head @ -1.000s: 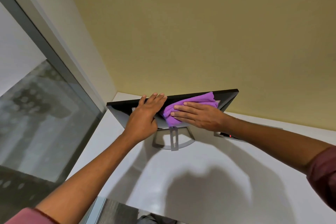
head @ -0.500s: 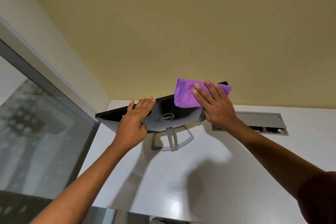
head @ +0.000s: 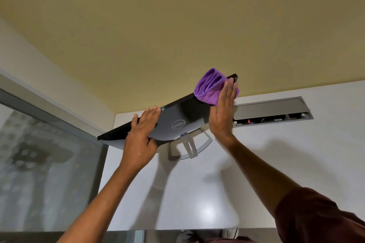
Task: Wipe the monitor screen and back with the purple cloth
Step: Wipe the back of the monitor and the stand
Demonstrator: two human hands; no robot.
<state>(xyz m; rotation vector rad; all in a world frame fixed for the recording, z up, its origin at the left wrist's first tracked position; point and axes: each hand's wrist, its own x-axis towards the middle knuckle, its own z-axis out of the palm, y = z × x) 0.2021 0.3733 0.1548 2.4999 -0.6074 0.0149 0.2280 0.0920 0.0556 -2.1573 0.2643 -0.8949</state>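
The purple cloth (head: 209, 87) has travelled. 1 second ago it lay near the middle of the monitor's back, under a right hand set sideways. Half a second ago it was already higher and further right. Now it sits at the far upper corner of the monitor (head: 189, 108), at about 1 o'clock from the round logo (head: 177, 124), folded in a thick wad that bulges above the top edge.

The right hand (head: 222, 112) has turned so that it points to 12 o'clock. Its fingers (head: 229, 92) are straight and together, pressing the cloth flat against the back and curling round nothing.

The left hand (head: 141, 130) has kept its place at 9 o'clock from the logo. It lies nearly flat on the back, thumb spread low and fingertips at the top edge. I cannot tell whether they hook over it.

The monitor leans on its stand (head: 189, 148) above the white desk (head: 197, 193), with an open cable hatch (head: 272, 110) at 3 o'clock from the right hand.

I judge that this stroke has run out at the right end of the back. The part by the logo and under the left hand probably remains to be wiped. The screen faces away, so its state cannot be told.
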